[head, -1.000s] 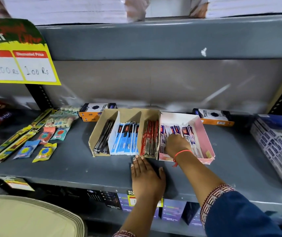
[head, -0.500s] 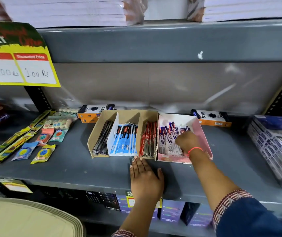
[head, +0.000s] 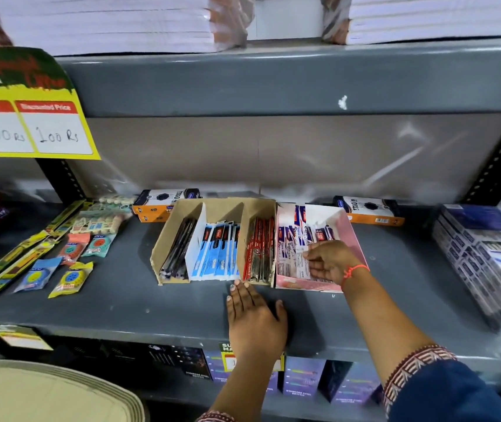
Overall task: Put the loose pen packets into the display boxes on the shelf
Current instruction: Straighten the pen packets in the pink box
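Three display boxes stand side by side on the grey shelf (head: 121,303). The brown cardboard box (head: 182,208) holds black pen packets (head: 177,251), blue and white pen packets (head: 217,252) and red pen packets (head: 259,249) in separate slots. To its right, the pink box (head: 351,233) holds white pen packets (head: 288,248). My right hand (head: 331,261) is inside the pink box, fingers closed on a few white packets near its front. My left hand (head: 253,319) lies flat on the shelf, fingertips touching the brown box's front edge.
Orange and black boxes (head: 370,210) lie behind the display boxes. Small yellow, blue and pink sachets (head: 71,277) and long strips lie at the left. A stack of wrapped packs (head: 486,254) sits at the right. A yellow price sign (head: 30,117) hangs upper left.
My right hand has moved from the middle of the pink box toward its front right, taking hold of white packets. The left hand has stayed flat on the shelf.
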`<state>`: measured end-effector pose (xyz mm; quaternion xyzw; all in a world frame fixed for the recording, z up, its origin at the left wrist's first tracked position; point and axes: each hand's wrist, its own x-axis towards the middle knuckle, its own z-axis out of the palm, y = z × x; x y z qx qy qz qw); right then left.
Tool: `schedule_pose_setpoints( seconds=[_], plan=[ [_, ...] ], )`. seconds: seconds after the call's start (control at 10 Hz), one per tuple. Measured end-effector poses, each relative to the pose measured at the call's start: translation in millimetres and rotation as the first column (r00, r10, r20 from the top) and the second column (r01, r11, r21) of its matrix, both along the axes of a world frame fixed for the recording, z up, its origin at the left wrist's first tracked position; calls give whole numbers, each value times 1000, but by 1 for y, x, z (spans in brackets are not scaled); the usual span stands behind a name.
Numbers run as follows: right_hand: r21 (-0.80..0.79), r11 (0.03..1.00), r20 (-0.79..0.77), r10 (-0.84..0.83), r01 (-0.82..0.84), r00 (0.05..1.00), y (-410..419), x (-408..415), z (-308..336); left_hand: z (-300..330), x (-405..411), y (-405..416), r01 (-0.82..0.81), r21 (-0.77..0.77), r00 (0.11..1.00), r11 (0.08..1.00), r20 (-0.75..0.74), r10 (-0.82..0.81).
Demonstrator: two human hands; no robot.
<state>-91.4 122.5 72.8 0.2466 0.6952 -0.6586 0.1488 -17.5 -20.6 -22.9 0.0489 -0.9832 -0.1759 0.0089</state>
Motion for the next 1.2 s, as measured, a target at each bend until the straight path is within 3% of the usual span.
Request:
schedule_pose_setpoints(
  seconds=[0.4,0.7,0.8,0.9,1.2],
  plan=[
    [431,898,-38,116,-89,993,-10,-14,-18,0,0,2,-10,-10,1000,1000,-15,10],
    [746,641,-15,288,-181,957,-12,-13,-18,-1,0,2,-9,2,1000,1000,-18,9],
    [843,532,-60,245,-83,968,0,-12,-18,-1,-1,2,-9,-2,1000,1000,-16,9],
    [908,404,-5,272,-110,962,8,-9,-20,-2,-1,1,-8,2,1000,1000,-20,8],
    [921,327,99,332,-213,938,5,-12,-22,-6,-2,2,-24,5,998,1000,-57,25]
  ],
)
